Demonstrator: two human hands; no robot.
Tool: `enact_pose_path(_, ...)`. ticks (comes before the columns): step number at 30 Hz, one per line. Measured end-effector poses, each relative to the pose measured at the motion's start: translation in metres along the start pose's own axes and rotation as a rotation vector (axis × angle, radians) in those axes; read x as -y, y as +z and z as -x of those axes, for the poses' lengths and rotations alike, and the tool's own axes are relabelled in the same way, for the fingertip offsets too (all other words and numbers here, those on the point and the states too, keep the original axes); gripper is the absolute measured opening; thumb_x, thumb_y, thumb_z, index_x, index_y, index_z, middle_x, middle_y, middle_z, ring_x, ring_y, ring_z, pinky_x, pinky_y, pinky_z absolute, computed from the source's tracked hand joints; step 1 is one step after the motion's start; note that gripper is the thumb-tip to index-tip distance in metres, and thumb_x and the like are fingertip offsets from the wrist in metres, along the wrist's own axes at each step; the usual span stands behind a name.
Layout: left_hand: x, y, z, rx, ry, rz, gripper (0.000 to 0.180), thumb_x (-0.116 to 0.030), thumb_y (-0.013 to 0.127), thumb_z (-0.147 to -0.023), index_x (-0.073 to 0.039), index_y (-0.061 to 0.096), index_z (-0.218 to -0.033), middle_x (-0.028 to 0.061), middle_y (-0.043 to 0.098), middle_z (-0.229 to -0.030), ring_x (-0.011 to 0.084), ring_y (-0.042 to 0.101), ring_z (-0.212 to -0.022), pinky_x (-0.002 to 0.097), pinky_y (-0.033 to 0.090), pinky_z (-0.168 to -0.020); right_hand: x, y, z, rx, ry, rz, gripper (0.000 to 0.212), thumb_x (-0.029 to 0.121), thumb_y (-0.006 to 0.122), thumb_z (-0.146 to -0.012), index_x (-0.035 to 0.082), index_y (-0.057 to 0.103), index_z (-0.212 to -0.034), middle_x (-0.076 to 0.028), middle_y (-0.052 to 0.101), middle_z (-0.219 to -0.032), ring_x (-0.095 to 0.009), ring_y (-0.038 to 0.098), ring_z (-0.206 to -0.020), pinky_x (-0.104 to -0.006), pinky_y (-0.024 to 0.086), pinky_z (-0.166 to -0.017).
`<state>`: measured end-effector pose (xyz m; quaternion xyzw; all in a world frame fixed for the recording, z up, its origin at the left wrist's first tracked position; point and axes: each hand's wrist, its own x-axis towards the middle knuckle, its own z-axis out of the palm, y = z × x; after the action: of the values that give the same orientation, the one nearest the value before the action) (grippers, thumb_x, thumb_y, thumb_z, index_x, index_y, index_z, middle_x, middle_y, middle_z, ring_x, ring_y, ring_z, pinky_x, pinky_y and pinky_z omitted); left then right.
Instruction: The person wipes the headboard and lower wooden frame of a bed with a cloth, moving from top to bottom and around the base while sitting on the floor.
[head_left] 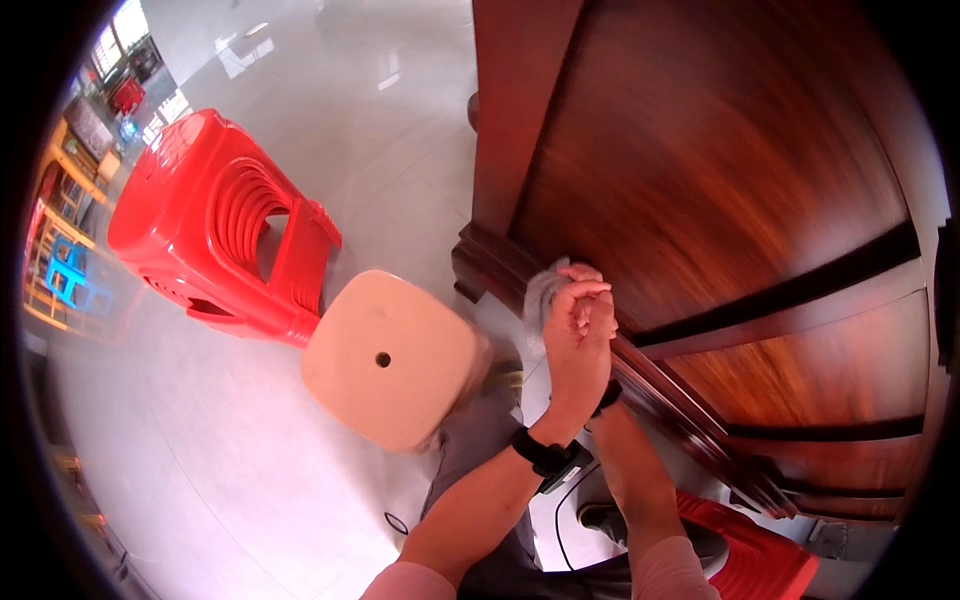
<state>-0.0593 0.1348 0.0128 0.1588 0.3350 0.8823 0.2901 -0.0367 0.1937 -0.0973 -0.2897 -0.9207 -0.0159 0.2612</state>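
My two hands meet at the dark moulded edge of a glossy reddish-brown wooden furniture piece [720, 160]. A crumpled, blurred grey-white cloth [537, 305] shows at their left, against the moulding [655, 375]. My left hand [577, 362] lies in front, with its fingers curled in; whatever it grips is hidden. Behind it, mostly covered, my right hand [581, 272] is closed with its fingertips by the cloth. Both wrists wear black bands, and a small black device [565, 468] with a cable sits at the left wrist.
A tan square-topped stool [395, 345] with a central hole stands left of my knee. Beyond it, a red plastic stool [225, 230] lies tipped on the pale glossy floor [230, 440]. Another red plastic piece [765, 550] is at lower right. Yellow frames and a blue stool [66, 270] stand far left.
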Motion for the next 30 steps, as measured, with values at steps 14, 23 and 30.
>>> enact_pose_path(14, -0.008, 0.016, 0.004, -0.019, -0.080, -0.177, 0.007, -0.008, 0.056, -0.092, -0.005, 0.058, -0.098, 0.0006, 0.055, -0.075, 0.0079, 0.050, -0.064, 0.0200, 0.042, -0.060, 0.003, -0.008, -0.017, 0.110, -0.210, 0.937, 0.048, 0.016, 0.056, -0.076, 0.004, 0.048, -0.121, -0.013, 0.051, -0.120, -0.026, 0.052, -0.104, -0.0355, 0.044, -0.082)
enact_pose_path(23, -0.004, 0.022, 0.008, -0.032, -0.178, -0.143, 0.008, -0.011, 0.057, -0.092, -0.006, 0.057, -0.097, -0.0008, 0.053, -0.070, 0.0078, 0.048, -0.063, 0.0223, 0.040, -0.060, -0.029, -0.054, 0.060, 0.006, 0.291, 0.286, 0.024, 0.013, 0.055, -0.075, 0.005, 0.056, -0.098, -0.013, 0.054, -0.115, -0.025, 0.052, -0.101, -0.0360, 0.041, -0.080)
enact_pose_path(30, 0.000, 0.028, 0.013, -0.041, -0.215, -0.134, 0.006, -0.011, 0.058, -0.090, -0.006, 0.059, -0.094, -0.0010, 0.054, -0.067, 0.0072, 0.049, -0.059, 0.0216, 0.040, -0.056, -0.039, -0.091, 0.108, -0.105, 0.441, 0.080, 0.014, 0.006, 0.058, -0.071, 0.006, 0.055, -0.085, -0.010, 0.056, -0.088, -0.028, 0.060, -0.078, -0.0396, 0.052, -0.066)
